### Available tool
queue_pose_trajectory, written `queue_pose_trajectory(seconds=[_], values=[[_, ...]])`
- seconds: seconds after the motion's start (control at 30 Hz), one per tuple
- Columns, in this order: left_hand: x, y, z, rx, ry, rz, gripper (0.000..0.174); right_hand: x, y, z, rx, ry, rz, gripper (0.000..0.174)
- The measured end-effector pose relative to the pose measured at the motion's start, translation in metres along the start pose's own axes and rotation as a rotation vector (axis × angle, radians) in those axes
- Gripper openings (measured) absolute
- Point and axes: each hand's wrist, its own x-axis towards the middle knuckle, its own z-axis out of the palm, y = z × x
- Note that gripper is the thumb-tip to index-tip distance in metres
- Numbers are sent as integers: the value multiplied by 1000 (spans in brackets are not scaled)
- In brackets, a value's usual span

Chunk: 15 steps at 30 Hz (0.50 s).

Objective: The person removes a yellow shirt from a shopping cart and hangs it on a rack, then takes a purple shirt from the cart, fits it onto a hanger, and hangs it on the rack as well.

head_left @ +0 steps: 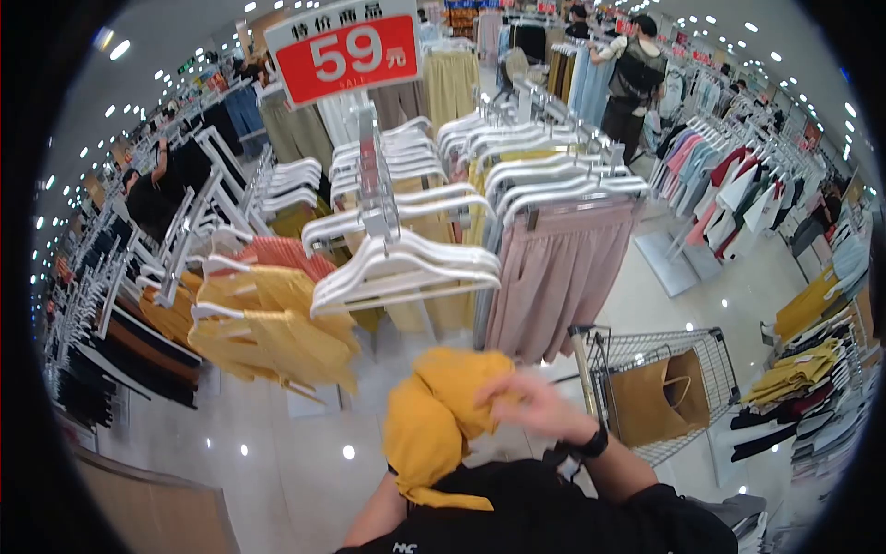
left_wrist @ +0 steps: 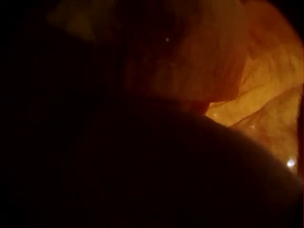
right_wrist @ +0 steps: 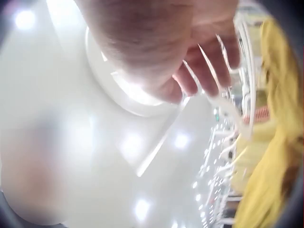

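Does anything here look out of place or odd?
Yes: the mustard garment is bunched up at the end of the left forearm instead of hanging like the yellow clothes nearby, while several white hangers in front hang bare. Nothing looks spilled or damaged.

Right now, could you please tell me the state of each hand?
Left hand: cannot be told; the yellow garment covers it and its wrist view is too dark.
Right hand: open, holding nothing.
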Motion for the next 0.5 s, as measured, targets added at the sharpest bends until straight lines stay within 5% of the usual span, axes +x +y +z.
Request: queue_pose_trajectory(seconds=[0.03,0.1,0.2,0.37,0.5], values=[[16,6,19,-16,26,-21,56,2,8,-12,-75,258,-91,48],[7,-7,15,-54,84,-58,57,2,8,-25,-443,321,-142,67],[15,-9,25,-71,129,-56,57,-9,20,-10,-336,124,-129,83],[45,7,48,-51,153,-20,59,-10,43,-16,-364,351,-73,44],[43,1,49,-19,143,-15,60,-16,45,-21,-546,403,-167,44]])
